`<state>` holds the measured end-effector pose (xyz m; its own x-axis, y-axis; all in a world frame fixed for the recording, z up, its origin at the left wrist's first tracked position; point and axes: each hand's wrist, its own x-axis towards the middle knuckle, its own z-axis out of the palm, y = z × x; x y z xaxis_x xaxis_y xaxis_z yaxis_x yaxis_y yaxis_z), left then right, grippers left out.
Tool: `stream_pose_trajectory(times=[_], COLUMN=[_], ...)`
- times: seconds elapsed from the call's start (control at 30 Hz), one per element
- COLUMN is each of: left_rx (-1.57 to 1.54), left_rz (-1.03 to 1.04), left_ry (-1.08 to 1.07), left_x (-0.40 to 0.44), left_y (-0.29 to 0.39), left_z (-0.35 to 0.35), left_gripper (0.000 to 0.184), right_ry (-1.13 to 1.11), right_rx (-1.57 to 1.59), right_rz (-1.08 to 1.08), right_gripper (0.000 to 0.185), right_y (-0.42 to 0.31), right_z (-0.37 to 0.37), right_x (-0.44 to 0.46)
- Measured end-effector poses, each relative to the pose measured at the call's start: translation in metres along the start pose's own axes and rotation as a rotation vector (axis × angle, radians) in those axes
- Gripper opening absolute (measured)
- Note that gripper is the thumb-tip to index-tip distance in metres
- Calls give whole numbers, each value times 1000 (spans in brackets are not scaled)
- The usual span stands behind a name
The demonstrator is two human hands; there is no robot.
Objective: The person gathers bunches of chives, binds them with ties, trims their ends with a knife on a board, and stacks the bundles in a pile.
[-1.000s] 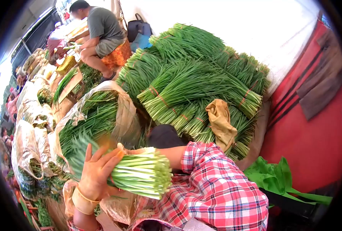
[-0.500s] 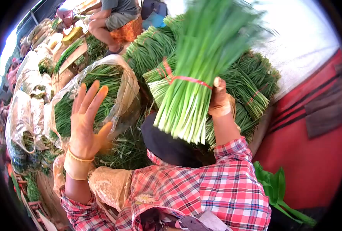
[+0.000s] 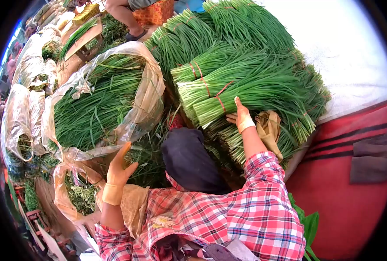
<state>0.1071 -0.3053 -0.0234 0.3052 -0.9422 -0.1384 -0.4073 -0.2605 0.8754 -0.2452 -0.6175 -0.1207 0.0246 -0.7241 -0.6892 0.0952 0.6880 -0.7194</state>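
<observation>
My left hand [image 3: 120, 171] is raised beside the big plastic sack, fingers apart, holding nothing. At the pile, my right hand [image 3: 240, 116] touches the lower edge of a banded green bundle [image 3: 254, 92], its fingers spread against the stalks. This bundle lies on top of the stack with its pale cut ends to the left and a red band round it. More banded bundles [image 3: 189, 71] lie beside and beneath it. A tan cloth [image 3: 269, 132] lies just right of my right wrist. Loose long green leaves [image 3: 93, 104] fill the open plastic sack [image 3: 152, 87].
A person's bare leg [image 3: 126, 17] shows at the top beside an orange seat [image 3: 154, 14]. Filled sacks [image 3: 17, 117] line the left side. A small wooden stand [image 3: 87, 39] holds greens. Right of the pile are a white sheet [image 3: 337, 48] and red matting [image 3: 333, 195].
The bundle, first in my left hand and then lifted in my right, now lies on the pile. My right hand has opened against it. My left hand has dropped lower, still empty.
</observation>
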Motion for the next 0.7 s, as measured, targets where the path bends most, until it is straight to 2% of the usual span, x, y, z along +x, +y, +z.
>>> stream_pose_trajectory(times=[0.1,0.17,0.27,0.33,0.4,0.47,0.53,0.57,0.6,0.67,0.7], left_rx=[-74,-162,-98,-154,-185,-238,-305,-266,-275,-130,-63], left_rz=[-3,26,-6,17,-1,60,-5,-3,12,100,-89], left_ry=[-51,-88,-152,-157,-172,-194,-192,-216,-226,4,-73], left_x=[27,46,65,83,109,139,167,184,199,228,236], left_y=[12,14,22,14,9,4,7,-2,-16,-43,-32], left_z=[20,37,52,61,68,82,97,107,126,160,160], left_gripper=[65,59,56,53,50,48,45,54,54,70,88], right_ry=[0,-146,-144,-39,19,63,173,219,262,377,434], right_rx=[-98,-167,-165,1,75,116,41,15,-15,-161,-195], right_rz=[29,97,98,94,-51,-154,-143,-167,-188,-219,-225], right_gripper=[83,81,85,86,86,86,87,90,93,99,99], right_y=[-8,-14,-15,-8,-8,-12,-19,-21,-23,-25,-31], right_z=[-7,-16,-31,-46,-59,-67,-67,-62,-55,-40,-28], right_x=[-6,-14,-24,-20,-20,-18,-6,-2,1,16,18])
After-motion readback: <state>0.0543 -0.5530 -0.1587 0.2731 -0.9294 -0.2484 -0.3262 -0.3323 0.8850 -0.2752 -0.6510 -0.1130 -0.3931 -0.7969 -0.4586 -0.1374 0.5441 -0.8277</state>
